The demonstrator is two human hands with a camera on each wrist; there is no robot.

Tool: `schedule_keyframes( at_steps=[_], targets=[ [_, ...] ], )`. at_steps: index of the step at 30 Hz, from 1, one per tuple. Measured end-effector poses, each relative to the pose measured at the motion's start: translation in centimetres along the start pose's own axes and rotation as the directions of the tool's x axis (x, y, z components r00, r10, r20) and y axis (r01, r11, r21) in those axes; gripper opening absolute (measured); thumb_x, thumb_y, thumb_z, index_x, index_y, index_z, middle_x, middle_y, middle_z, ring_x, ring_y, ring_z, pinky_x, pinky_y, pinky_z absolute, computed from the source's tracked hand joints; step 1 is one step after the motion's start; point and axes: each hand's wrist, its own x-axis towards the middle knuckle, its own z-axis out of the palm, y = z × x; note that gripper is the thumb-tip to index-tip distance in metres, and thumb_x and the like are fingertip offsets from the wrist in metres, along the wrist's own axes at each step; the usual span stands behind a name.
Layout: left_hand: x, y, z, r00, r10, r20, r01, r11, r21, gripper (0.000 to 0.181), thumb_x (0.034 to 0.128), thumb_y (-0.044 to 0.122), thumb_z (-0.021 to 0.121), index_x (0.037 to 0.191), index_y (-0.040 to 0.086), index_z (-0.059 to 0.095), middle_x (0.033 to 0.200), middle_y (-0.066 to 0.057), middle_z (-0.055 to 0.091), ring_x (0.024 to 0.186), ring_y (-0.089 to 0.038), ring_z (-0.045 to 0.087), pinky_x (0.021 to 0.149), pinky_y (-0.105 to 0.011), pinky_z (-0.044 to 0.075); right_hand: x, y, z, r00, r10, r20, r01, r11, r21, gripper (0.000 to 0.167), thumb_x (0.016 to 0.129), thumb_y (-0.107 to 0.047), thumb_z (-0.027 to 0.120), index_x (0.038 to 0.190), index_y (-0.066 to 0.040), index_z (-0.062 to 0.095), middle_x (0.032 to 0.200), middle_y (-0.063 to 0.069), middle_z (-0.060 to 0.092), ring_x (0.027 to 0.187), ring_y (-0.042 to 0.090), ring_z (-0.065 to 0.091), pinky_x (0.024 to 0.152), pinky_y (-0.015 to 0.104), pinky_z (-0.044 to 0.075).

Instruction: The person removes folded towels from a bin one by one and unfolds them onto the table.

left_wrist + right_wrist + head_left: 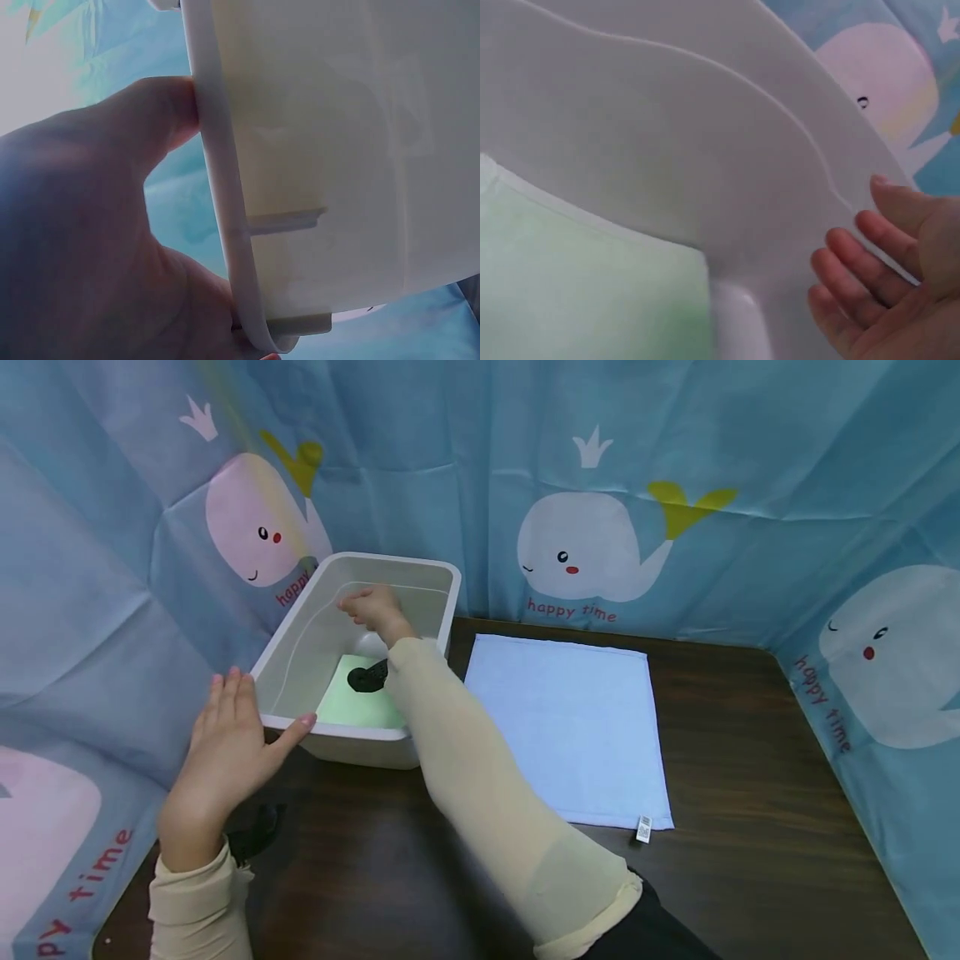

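Note:
A light grey plastic bin [288, 643] stands at the back left of the table. In its bottom lies a pale green, flat cloth-like piece [348, 710], also seen in the right wrist view as a green sheet [592, 270] with a straight edge. My left hand [232, 747] rests against the bin's near left corner, fingers straight and thumb along the rim; the left wrist view shows that hand [82, 195] touching the rim [214, 150]. My right hand [375, 608] is inside the bin, above the cloth, with loosely bent fingers [859, 277] holding nothing.
To the right of the bin, a pale blue square cloth [562, 727] lies flat on the dark wooden table [735, 777], a small white tag [643, 829] at its near edge. Blue whale-print curtains [465, 460] enclose the back and sides. A black device sits at each wrist.

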Motion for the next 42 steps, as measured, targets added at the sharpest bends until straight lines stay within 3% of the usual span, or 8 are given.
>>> schedule_keyframes(
  at_steps=[8,20,24,30,35,37,40,42],
  targets=[
    [-0.1,0.0,-0.2,1.000,-0.016,-0.016,0.016,1.000,-0.002,0.108,0.0940,0.067,0.046,0.154,-0.012,0.003,0.160,-0.037,0.000,0.151,-0.051,-0.009,0.115,-0.075,0.005,1.3,1.2,1.8,0.992,0.126,0.020,-0.124,0.989,-0.078,0.015,0.087,-0.023,0.077,0.095,-0.011,0.074,0.106,0.004,0.073,0.100,0.024,0.069,0.091,0.039,0.054],
    [-0.4,0.2,0.1,0.999,-0.025,-0.022,0.025,1.000,0.004,0.108,0.0936,0.067,0.047,0.154,-0.012,0.005,0.160,-0.038,0.005,0.151,-0.052,-0.005,0.115,-0.074,0.008,2.1,2.1,2.3,0.954,0.286,0.089,-0.275,0.954,-0.123,0.027,0.088,-0.025,0.075,0.113,-0.015,0.073,0.129,0.006,0.067,0.127,0.028,0.058,0.113,0.043,0.043],
    [-0.3,0.2,-0.1,0.999,-0.034,-0.014,0.034,0.999,-0.001,0.109,0.0933,0.068,0.046,0.154,-0.011,0.003,0.161,-0.036,0.002,0.151,-0.051,-0.009,0.116,-0.073,0.005,2.4,1.8,2.5,0.944,0.297,0.144,-0.256,0.934,-0.250,0.030,0.092,-0.031,0.070,0.119,-0.018,0.071,0.134,0.005,0.065,0.128,0.025,0.058,0.112,0.041,0.044],
    [-0.4,0.2,-0.1,0.999,-0.039,-0.011,0.039,0.999,-0.005,0.109,0.0929,0.069,0.046,0.155,-0.010,0.002,0.161,-0.036,0.001,0.151,-0.050,-0.010,0.116,-0.073,0.002,3.1,1.6,3.1,0.903,0.375,0.210,-0.283,0.887,-0.365,0.038,0.096,-0.037,0.064,0.131,-0.023,0.064,0.141,0.001,0.060,0.131,0.021,0.055,0.114,0.039,0.041],
    [-0.4,0.4,0.0,0.999,-0.037,-0.018,0.037,0.999,-0.009,0.109,0.0924,0.068,0.048,0.155,-0.010,0.004,0.161,-0.036,0.002,0.151,-0.050,-0.008,0.116,-0.073,0.004,3.6,1.8,3.3,0.902,0.368,0.224,-0.229,0.851,-0.473,0.041,0.098,-0.036,0.059,0.138,-0.023,0.059,0.147,-0.002,0.055,0.137,0.016,0.051,0.116,0.032,0.040],
    [-0.4,0.4,0.1,0.999,-0.032,-0.026,0.032,0.999,-0.009,0.108,0.0927,0.067,0.049,0.155,-0.010,0.005,0.161,-0.036,0.003,0.151,-0.050,-0.007,0.116,-0.073,0.005,3.8,2.0,3.4,0.906,0.359,0.224,-0.221,0.853,-0.474,0.039,0.099,-0.034,0.059,0.136,-0.021,0.060,0.147,-0.004,0.055,0.135,0.015,0.052,0.114,0.031,0.041],
    [-0.4,0.3,0.1,0.999,-0.030,-0.036,0.030,1.000,-0.007,0.107,0.0932,0.066,0.049,0.154,-0.011,0.006,0.161,-0.036,0.005,0.151,-0.051,-0.005,0.116,-0.073,0.006,4.0,2.1,3.5,0.909,0.321,0.264,-0.141,0.835,-0.532,0.037,0.100,-0.031,0.056,0.135,-0.019,0.060,0.139,-0.008,0.058,0.123,0.011,0.057,0.104,0.025,0.047],
    [-0.4,0.2,0.0,0.999,-0.029,-0.040,0.028,1.000,-0.003,0.106,0.0937,0.065,0.049,0.154,-0.011,0.006,0.161,-0.036,0.005,0.151,-0.051,-0.005,0.116,-0.073,0.007,4.1,2.1,3.6,0.906,0.308,0.291,-0.093,0.814,-0.574,0.035,0.101,-0.031,0.053,0.132,-0.016,0.062,0.120,-0.006,0.061,0.103,0.010,0.058,0.090,0.022,0.049]
  ],
)
